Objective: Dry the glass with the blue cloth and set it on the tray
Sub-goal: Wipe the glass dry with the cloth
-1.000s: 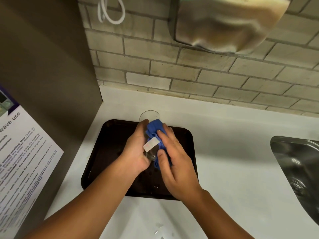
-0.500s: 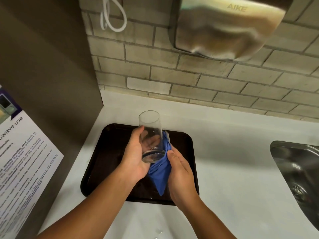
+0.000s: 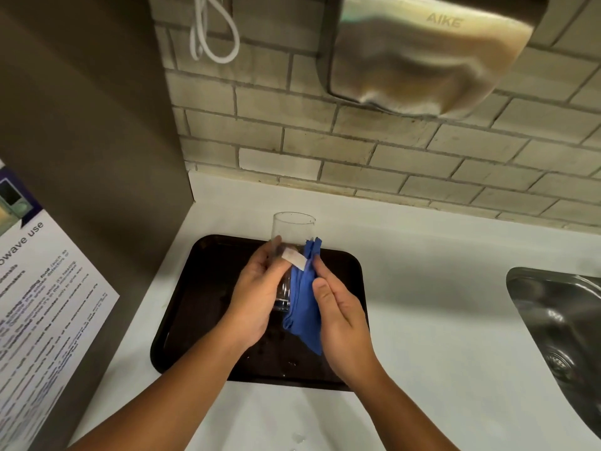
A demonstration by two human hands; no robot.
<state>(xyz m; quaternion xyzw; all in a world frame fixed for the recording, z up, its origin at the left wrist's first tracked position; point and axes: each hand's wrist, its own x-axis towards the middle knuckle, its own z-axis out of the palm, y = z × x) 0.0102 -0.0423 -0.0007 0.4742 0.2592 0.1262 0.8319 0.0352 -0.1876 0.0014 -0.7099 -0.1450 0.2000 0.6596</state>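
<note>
Head view, frame centre: left hand (image 3: 257, 297) grips the clear tumbler glass (image 3: 291, 252), right hand (image 3: 338, 312) presses the folded blue cloth (image 3: 302, 307) against it above the dark rectangular tray (image 3: 201, 304), drying apparently unfinished, placement pending.

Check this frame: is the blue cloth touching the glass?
Touching. The head view shows the blue cloth pressed flat against the side of the glass by the right hand; no gap shows.

steel hand dryer (image 3: 426, 56) on brick wall | white cord (image 3: 213, 34) | sink (image 3: 566, 327) right | microwave notice (image 3: 42, 314) left
</note>
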